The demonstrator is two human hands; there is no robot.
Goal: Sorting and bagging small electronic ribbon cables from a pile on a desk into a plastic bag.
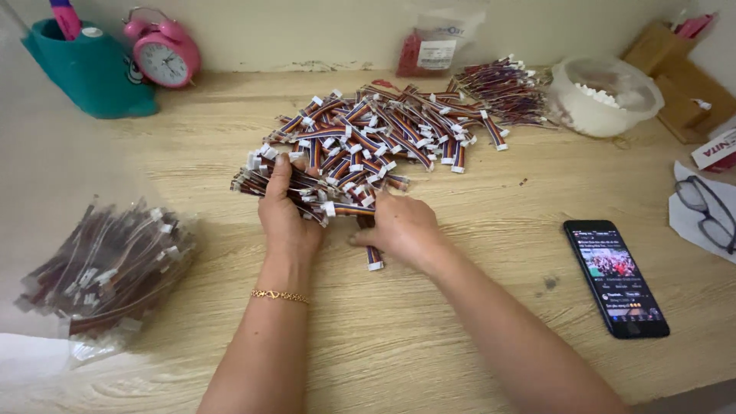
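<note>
Where the wooden tabletop [460, 307] fills the middle of the frame, the person's left hand [287, 218] lies with its fingers [277, 170] curled shut around a bundle of short striped cables [264, 182] with white plugs, at the lower left edge of a big loose heap of cables [383, 126] of the same kind. A thin gold bracelet [280, 295] sits on that wrist. Just to the right, the right hand [402, 228] rests knuckles up on the tabletop, its fingers bent over and pressing on a few cables at the heap's near edge; one single cable [373, 259] pokes out below the hand, its white end lying free on the wood. The two hands are close together, nearly touching. At the left edge of the frame a clear plastic bag [107, 268] holds more cables packed together. In the upper left stand a teal holder [84, 69] and a pink alarm clock [162, 52]. Along the top, against the wall, is a small clear packet with red contents [429, 47], and beside the heap a second, darker bunch of cables [502, 88]. In the upper right a white plastic bowl [606, 96] holds small white pieces. At the right a dark phone [616, 277] lies face up with its screen lit, and a pair of glasses [709, 207] rests on white paper at the frame's edge.
</note>
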